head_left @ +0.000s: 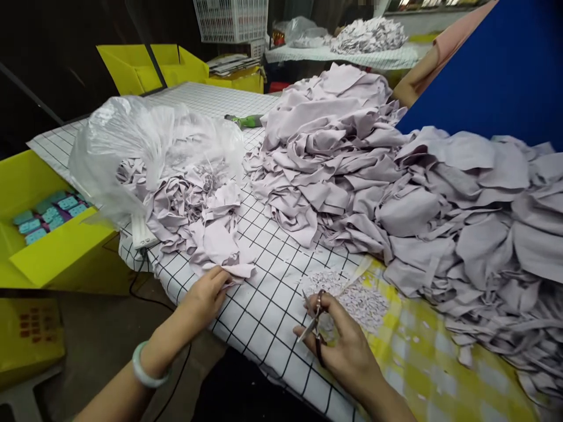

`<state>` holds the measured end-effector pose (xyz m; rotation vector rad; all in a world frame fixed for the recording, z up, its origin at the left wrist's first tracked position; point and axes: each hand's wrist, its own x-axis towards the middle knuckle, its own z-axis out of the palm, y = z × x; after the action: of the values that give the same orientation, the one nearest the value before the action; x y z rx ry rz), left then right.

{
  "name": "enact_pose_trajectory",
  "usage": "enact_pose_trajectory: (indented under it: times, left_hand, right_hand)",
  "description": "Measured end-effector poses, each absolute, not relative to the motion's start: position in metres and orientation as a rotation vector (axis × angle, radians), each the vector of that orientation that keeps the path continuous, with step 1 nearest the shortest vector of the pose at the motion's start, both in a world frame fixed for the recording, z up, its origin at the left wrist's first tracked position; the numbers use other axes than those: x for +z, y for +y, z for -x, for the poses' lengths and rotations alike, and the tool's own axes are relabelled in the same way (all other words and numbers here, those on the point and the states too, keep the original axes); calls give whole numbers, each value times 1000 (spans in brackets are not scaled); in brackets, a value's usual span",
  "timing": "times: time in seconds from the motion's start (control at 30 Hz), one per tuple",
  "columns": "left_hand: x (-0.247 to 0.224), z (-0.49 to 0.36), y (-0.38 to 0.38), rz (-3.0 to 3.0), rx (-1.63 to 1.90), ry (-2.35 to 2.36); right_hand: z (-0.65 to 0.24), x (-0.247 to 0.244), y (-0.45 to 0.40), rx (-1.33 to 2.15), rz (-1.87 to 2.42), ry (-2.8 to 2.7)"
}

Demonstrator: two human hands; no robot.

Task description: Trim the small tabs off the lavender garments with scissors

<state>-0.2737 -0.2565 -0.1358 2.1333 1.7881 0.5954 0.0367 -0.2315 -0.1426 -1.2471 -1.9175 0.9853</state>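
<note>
My left hand [206, 299], with a pale green bangle [143, 366] on its wrist, is at the table's front edge. Its fingers pinch the edge of a pale lilac fabric piece [220, 243], part of the heap spilling from a clear plastic bag [118, 129]. Farther right, my right hand [349, 351] holds small scissors [314, 323] by the finger loops, their blades apart. Beyond the scissors lies a scatter of tiny fabric clippings [360, 302].
A large mound of lilac fabric pieces [334, 152] covers the right side of the checked tablecloth [272, 281]. Yellow boxes [57, 252] stand to the left. Behind the mound are a green-handled tool [248, 121], a blue panel [492, 76] and another person's arm [417, 73].
</note>
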Motion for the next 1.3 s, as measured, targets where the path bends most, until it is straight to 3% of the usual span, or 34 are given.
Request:
enact_pose_trajectory:
  times: [0.23,0.37,0.43,0.53,0.6,0.7,0.83,1.07,1.2,1.3]
  left_hand:
    - [-77,248,-282,-1802,876,1372]
    - [-91,224,-290,-1906,1019,1345]
    - [-109,235,-286,-1962,1010,1783]
    - [-115,264,-274,-1925,700,2195]
    - [-98,271,-268,-1950,692,2044]
    - [-63,256,-269,-2044,958,1587]
    - [-60,242,-281,-2192,692,1100]
    - [-115,284,-268,-2112,911,1804]
    - [-128,275,-242,-2455,576,1435]
    - [-115,261,-231,-2480,648,1236]
  right_hand:
    - [-11,-135,-229,1382,1237,-1625]
    - [10,-132,-233,1712,1041,-1399]
    - [15,-134,-234,1680,1057,-1442]
    - [16,-133,-232,1547,1165,-1586]
    - [19,-126,-229,1500,1170,-1623]
    - [28,-115,-225,1598,960,-1504]
    - [35,-120,-228,1779,861,-1351]
    - [34,-148,-250,1530,1247,-1577]
    - [42,-149,-257,1435,1258,-1590]
    - [51,-149,-260,1446,1259,-1475]
